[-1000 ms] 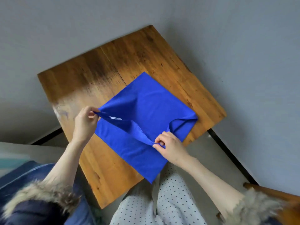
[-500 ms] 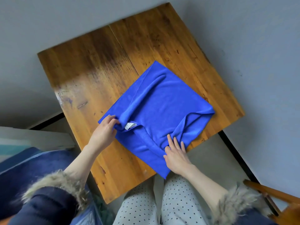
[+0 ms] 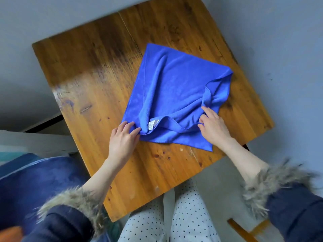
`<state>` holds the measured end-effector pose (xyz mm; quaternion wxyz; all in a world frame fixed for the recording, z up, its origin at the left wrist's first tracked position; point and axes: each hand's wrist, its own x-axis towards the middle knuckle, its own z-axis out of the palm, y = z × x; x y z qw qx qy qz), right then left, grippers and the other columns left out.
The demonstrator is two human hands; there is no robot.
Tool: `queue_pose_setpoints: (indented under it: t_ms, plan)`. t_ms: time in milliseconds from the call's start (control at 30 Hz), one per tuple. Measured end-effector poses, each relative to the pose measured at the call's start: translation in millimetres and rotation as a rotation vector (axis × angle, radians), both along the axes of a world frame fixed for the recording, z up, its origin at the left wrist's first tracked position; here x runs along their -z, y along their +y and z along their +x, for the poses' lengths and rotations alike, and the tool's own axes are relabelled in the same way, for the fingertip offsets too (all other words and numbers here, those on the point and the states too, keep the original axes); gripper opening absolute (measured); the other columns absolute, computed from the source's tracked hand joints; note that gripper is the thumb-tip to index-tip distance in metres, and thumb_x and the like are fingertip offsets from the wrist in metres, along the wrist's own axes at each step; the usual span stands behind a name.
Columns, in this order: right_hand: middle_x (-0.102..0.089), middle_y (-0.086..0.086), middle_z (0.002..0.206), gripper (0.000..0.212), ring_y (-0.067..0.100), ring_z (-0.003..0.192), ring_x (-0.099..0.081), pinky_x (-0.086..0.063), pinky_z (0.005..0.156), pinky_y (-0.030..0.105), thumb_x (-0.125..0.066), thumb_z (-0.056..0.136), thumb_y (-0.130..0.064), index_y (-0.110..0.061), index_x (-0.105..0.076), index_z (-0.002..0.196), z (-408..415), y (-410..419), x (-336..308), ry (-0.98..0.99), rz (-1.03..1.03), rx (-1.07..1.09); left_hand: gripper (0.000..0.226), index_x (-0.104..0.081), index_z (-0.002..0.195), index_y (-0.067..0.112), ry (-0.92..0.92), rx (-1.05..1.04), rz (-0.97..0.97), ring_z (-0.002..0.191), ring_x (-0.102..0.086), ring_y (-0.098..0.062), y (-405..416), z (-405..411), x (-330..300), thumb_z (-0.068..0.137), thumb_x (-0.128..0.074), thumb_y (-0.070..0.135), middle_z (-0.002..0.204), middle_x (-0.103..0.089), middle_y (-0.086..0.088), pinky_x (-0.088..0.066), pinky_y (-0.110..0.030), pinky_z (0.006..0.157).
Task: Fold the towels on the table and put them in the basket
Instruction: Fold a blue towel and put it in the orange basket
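Now that the lifted edge has been laid over, the blue towel (image 3: 176, 88) lies roughly halved on the wooden bench (image 3: 90, 70), pinched by the left hand (image 3: 122, 138) and right hand (image 3: 213, 124), wrinkles unsmoothed, no basket seen.

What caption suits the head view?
Both hands, left and right, straighten a half-folded blue towel on a wooden table.
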<state>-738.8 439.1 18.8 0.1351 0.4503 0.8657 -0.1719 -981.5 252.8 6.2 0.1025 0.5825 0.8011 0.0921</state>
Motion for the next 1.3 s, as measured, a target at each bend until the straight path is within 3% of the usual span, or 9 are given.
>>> queue_pose_setpoints:
  t_ms: [200,433,533,633,733,900,967,1100,1300]
  plan:
    - [-0.053,0.015,0.118,0.009,0.035,0.104,-0.053,-0.044,0.082,0.04,-0.061,0.087,-0.008,0.001,-0.059,0.089,40,-76,-21,0.265,0.076,0.389,0.019,-0.072,0.104,0.009,-0.147,-0.187,0.213,0.085,-0.054,-0.032,-12,-18,-11,0.086,-0.064,0.008,0.094,-0.064,-0.011,-0.047,-0.038,0.067]
    - [-0.044,0.014,0.134,0.015,0.031,0.119,-0.044,-0.038,0.094,0.036,-0.056,0.091,-0.008,-0.001,-0.065,0.099,50,-105,-1,0.169,-0.092,0.47,0.027,-0.068,0.112,0.004,-0.103,-0.121,-0.053,0.086,-0.056,-0.035,-40,-15,-8,0.086,-0.064,0.009,0.099,-0.064,-0.015,-0.05,-0.041,0.068]
    - [-0.046,0.016,0.126,0.014,0.031,0.115,-0.045,-0.036,0.094,0.033,-0.054,0.09,-0.006,0.002,-0.066,0.093,45,-99,6,0.234,-0.111,0.606,0.025,-0.067,0.111,0.003,-0.088,-0.146,-0.094,0.088,-0.055,-0.039,-37,-12,-3,0.087,-0.061,0.007,0.1,-0.062,-0.017,-0.045,-0.044,0.071]
    - [-0.051,0.02,0.111,0.013,0.032,0.104,-0.05,-0.034,0.089,0.03,-0.056,0.089,-0.005,0.006,-0.059,0.095,40,-92,7,0.348,-0.121,0.95,0.02,-0.065,0.106,0.003,-0.218,-0.316,-0.074,0.092,-0.053,-0.038,-29,-7,1,0.091,-0.056,0.012,0.1,-0.061,-0.018,-0.042,-0.044,0.076]
    - [-0.058,0.017,0.103,0.02,0.032,0.097,-0.055,-0.042,0.085,0.036,-0.059,0.089,-0.015,0.002,-0.057,0.099,43,-85,10,0.277,-0.235,1.198,0.022,-0.06,0.106,0.003,-0.468,-0.614,-0.043,0.097,-0.055,-0.034,-19,-5,4,0.089,-0.06,0.018,0.098,-0.063,-0.018,-0.038,-0.036,0.082]
    - [-0.047,0.007,0.061,0.028,0.023,0.06,-0.042,-0.034,0.057,0.028,-0.062,0.087,-0.019,-0.005,-0.057,0.063,52,-87,13,0.22,-0.357,1.275,0.025,-0.064,0.101,0.005,-0.592,-0.925,-0.096,0.104,-0.055,-0.034,-7,-9,8,0.086,-0.065,0.025,0.101,-0.066,-0.015,-0.04,-0.035,0.085]
    - [-0.049,0.007,0.063,0.025,0.024,0.065,-0.046,-0.042,0.065,0.03,-0.062,0.088,-0.018,0.007,-0.065,0.085,54,-91,12,0.251,-0.406,1.345,0.023,-0.064,0.095,0.006,-0.589,-0.965,-0.122,0.104,-0.055,-0.035,-6,-10,9,0.085,-0.066,0.027,0.101,-0.066,-0.016,-0.041,-0.035,0.083]
    - [-0.052,0.001,0.068,0.017,0.023,0.071,-0.054,-0.052,0.087,0.043,-0.06,0.089,-0.02,-0.004,-0.062,0.095,55,-96,13,0.307,-0.451,1.399,0.02,-0.063,0.086,0.008,-0.558,-0.946,-0.181,0.1,-0.056,-0.036,-3,-10,11,0.084,-0.067,0.027,0.102,-0.065,-0.02,-0.039,-0.032,0.077]
    - [-0.054,-0.002,0.07,0.012,0.013,0.06,-0.055,-0.054,0.081,0.041,-0.057,0.092,-0.024,-0.012,-0.054,0.091,47,-95,15,0.446,-0.395,1.428,0.019,-0.057,0.095,0.006,-0.456,-0.845,-0.114,0.097,-0.053,-0.035,-8,2,13,0.087,-0.061,0.022,0.104,-0.058,-0.018,-0.041,-0.039,0.082]
